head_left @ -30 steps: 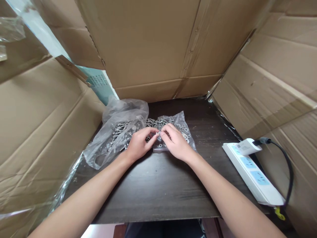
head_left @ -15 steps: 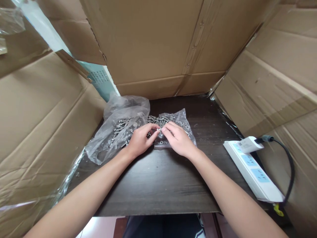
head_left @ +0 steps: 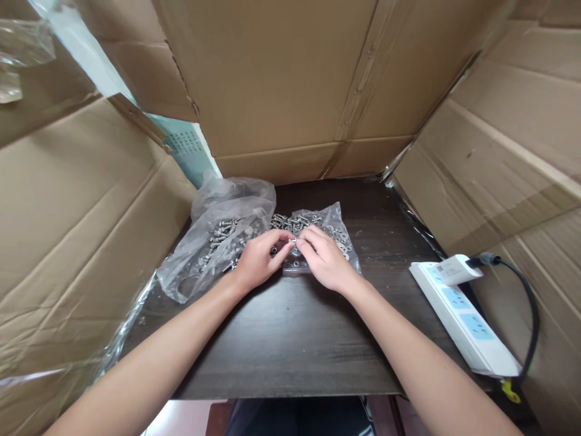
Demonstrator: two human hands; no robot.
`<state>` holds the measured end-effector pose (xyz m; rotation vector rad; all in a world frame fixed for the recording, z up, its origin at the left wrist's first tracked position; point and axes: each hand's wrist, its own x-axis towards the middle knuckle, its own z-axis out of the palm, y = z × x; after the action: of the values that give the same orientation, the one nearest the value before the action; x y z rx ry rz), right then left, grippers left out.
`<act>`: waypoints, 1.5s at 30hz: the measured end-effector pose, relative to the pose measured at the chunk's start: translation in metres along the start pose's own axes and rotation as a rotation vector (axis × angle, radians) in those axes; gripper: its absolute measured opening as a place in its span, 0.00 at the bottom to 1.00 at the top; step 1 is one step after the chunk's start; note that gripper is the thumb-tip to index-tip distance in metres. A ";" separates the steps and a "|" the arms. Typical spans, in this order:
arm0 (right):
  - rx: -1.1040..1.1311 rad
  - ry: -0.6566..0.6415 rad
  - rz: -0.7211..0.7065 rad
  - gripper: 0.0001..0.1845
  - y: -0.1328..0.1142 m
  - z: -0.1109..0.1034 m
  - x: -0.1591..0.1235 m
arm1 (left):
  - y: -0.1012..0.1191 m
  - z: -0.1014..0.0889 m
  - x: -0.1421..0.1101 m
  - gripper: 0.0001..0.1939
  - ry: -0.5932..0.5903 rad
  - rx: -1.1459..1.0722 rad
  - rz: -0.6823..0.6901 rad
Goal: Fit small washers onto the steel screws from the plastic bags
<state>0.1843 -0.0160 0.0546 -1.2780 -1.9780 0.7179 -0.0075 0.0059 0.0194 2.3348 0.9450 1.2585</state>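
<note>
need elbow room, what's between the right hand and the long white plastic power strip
Head view: beside the right hand, part of a clear plastic bag and silvery metal washers; then bare dark brown tabletop to the power strip.

Two bare hands, two plastic bags, uncountable bolts around center; one power strip, one adapter, one cable right.

A dark table is walled in by cardboard.
Light is reflected off the tabletop; a pale floor is glimpsed below, and tape is stuck along the left edge.
</note>
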 end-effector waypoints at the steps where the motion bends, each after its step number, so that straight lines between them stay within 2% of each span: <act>1: 0.000 -0.003 0.004 0.14 0.000 0.000 0.000 | 0.000 0.000 0.000 0.06 0.001 0.000 0.000; 6: 0.011 0.010 -0.002 0.17 0.000 0.000 0.001 | 0.001 0.000 0.000 0.06 -0.004 -0.004 0.005; 10: 0.008 0.038 -0.017 0.03 -0.002 -0.002 0.000 | 0.000 0.000 0.000 0.06 0.013 -0.017 -0.027; 11: 0.002 0.054 -0.016 0.02 -0.002 -0.002 -0.001 | 0.000 0.000 0.000 0.06 0.017 -0.020 -0.034; 17: -0.013 0.067 -0.034 0.05 -0.001 -0.003 0.000 | 0.001 0.001 0.000 0.05 0.006 -0.027 -0.005; 23: 0.022 0.083 -0.014 0.02 0.000 -0.003 0.001 | 0.002 0.001 0.000 0.05 0.020 -0.031 -0.013; 26: -0.014 0.058 -0.002 0.15 0.000 -0.003 0.002 | 0.002 0.001 0.001 0.05 0.024 -0.029 -0.007; 27: -0.023 0.047 -0.008 0.16 0.000 -0.003 0.002 | 0.002 0.001 0.001 0.05 0.023 -0.028 -0.007; 28: -0.027 0.042 -0.016 0.14 0.001 -0.003 0.002 | 0.002 0.001 0.000 0.05 0.022 -0.027 -0.010; 30: -0.025 0.053 -0.032 0.03 0.002 -0.003 0.001 | 0.002 0.001 0.000 0.05 0.031 -0.024 -0.023; 33: -0.028 0.083 -0.034 0.13 0.002 -0.003 -0.001 | 0.001 0.001 0.001 0.05 0.039 -0.025 -0.023; 34: -0.031 0.083 -0.035 0.12 0.001 -0.003 -0.001 | 0.001 0.001 0.001 0.05 0.038 -0.026 -0.017; 36: -0.035 0.071 -0.036 0.03 0.000 -0.003 0.000 | 0.001 0.002 0.001 0.05 0.037 -0.028 -0.004; 37: -0.037 0.057 -0.033 0.04 0.000 -0.003 0.000 | 0.001 0.002 0.000 0.05 0.038 -0.029 0.001; 39: -0.038 0.023 -0.019 0.15 0.000 -0.003 0.001 | 0.001 0.002 0.000 0.05 0.037 -0.033 0.009; 41: -0.030 0.000 -0.004 0.18 0.000 -0.002 0.001 | 0.000 0.003 0.000 0.05 0.033 -0.036 0.012; 45: -0.013 0.016 -0.009 0.08 0.001 -0.002 0.002 | 0.000 0.003 -0.001 0.05 0.030 -0.031 0.006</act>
<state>0.1856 -0.0142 0.0558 -1.2773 -1.9775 0.6898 -0.0055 0.0053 0.0178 2.3036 0.9220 1.3041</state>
